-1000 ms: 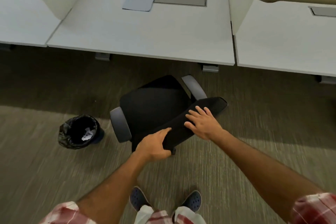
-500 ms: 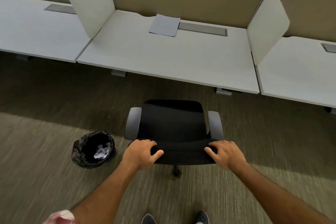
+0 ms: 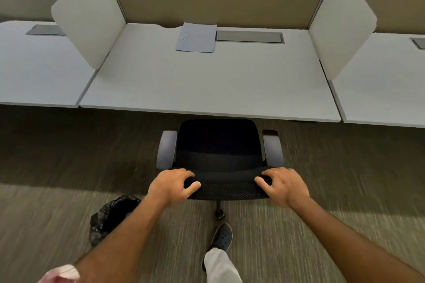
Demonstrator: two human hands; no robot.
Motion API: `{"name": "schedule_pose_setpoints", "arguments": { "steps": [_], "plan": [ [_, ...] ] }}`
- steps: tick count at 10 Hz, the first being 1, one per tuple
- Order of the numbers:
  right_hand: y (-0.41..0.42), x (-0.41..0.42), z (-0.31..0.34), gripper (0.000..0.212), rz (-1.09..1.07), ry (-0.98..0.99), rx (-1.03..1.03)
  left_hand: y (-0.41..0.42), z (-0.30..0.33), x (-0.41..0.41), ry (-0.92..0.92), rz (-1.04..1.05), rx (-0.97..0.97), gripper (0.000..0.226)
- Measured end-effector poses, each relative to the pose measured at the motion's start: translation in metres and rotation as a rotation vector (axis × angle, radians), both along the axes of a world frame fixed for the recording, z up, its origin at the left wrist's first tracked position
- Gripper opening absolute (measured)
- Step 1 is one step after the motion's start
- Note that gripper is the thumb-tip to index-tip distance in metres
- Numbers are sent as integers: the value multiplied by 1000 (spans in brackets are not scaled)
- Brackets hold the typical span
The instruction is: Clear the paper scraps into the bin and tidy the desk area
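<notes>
Now both hands grip the top edge of the chair (image 3: pixel 218 145) backrest: the left hand (image 3: pixel 171 185) at its 9 o'clock end, the right hand (image 3: pixel 284 185) at its 3 o'clock end, fingers curled over the mesh and thumbs on the near side. To tuck it in well, push evenly with both hands so it rolls straight toward 12 o'clock (uneven pressure would likely swivel it), watching that the armrests clear the desk (image 3: pixel 207 85) edge. The seat front sits just at that edge. The chair is black, with grey armrests. At 7 o'clock stands the bin (image 3: pixel 110 216), black-lined, partly hidden behind the left forearm. One flat sheet (image 3: pixel 196 38) lies at the desk's far edge.
</notes>
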State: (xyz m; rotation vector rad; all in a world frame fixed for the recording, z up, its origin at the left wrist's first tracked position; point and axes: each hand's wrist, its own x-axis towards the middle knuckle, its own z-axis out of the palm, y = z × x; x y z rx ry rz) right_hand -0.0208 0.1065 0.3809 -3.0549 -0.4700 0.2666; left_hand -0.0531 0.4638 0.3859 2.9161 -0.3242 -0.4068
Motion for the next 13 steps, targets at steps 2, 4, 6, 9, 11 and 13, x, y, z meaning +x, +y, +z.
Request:
{"name": "schedule_pose_setpoints", "arguments": {
  "steps": [2,4,6,9,11,13],
  "plan": [
    [26,83,-6,73,-35,4,1,26,-7,88,-12,-4,-9,73],
    [55,164,-5,74,-83,23,24,55,-7,182,-8,-15,-34,73],
    [73,221,-8,74,-87,10,52,75,-12,246,-5,-23,-28,68],
    [82,251,-13,72,-120,51,2,83,-22,277,60,-59,-53,71],
    [86,252,0,70,-123,122,-27,80,-14,277,80,-67,-52,71],
    [94,250,21,70,-128,206,-78,77,16,282,167,-19,-87,71]
  ]
}}
